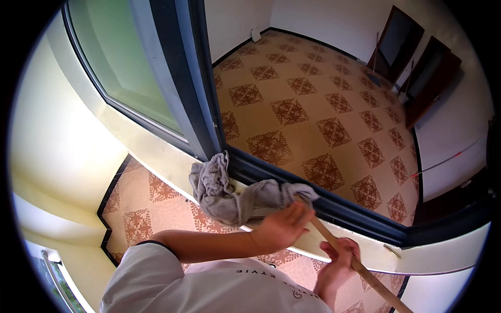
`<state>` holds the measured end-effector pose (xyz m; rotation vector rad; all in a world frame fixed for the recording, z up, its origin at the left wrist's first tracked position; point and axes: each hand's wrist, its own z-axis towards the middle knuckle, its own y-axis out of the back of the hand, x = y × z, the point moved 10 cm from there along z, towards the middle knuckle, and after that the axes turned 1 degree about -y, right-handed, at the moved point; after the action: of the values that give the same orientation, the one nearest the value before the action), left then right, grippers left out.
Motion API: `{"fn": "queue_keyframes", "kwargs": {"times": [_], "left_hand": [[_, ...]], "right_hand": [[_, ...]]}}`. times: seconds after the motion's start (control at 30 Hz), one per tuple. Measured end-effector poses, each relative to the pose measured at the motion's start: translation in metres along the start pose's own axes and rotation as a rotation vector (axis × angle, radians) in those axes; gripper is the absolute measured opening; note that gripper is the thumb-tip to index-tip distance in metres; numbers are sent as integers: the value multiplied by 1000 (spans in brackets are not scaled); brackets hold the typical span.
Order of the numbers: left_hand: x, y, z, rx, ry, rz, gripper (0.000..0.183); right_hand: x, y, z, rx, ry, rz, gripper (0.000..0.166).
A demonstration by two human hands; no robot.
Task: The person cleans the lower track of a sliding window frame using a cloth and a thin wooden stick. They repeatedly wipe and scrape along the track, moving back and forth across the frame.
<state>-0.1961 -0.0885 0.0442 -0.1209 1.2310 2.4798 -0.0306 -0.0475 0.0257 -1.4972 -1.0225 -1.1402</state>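
Note:
My right hand (339, 260) is closed around a wooden stick (366, 274), which slants from the lower right up to a grey cloth (266, 195). The crumpled cloth lies across the pale window sill (156, 160) and against the dark metal window track (352, 215). One bunch of it sits at the foot of the upright frame (176, 78). At the cloth's right end, my left hand (283, 227) is slightly blurred, with its fingers stretched out beside the stick's upper end. The stick's tip is partly hidden there by the fingers and cloth.
A glass pane (121, 70) fills the left of the window. A short thin rod (392, 251) lies on the sill at right. Beyond the opening are a patterned tile floor (289, 111), dark doors (430, 78) and a thin pole (450, 158).

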Motion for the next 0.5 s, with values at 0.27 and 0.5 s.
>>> {"fn": "queue_keyframes", "kwargs": {"times": [0.27,0.5], "left_hand": [[-73,-62,38,94,-195,-345,45],[-44,-31,28,255,-27,-312,42]], "right_hand": [[50,79,-16,-268,270,-90,17],[46,59,-11,-77,202,-154,15]]}}
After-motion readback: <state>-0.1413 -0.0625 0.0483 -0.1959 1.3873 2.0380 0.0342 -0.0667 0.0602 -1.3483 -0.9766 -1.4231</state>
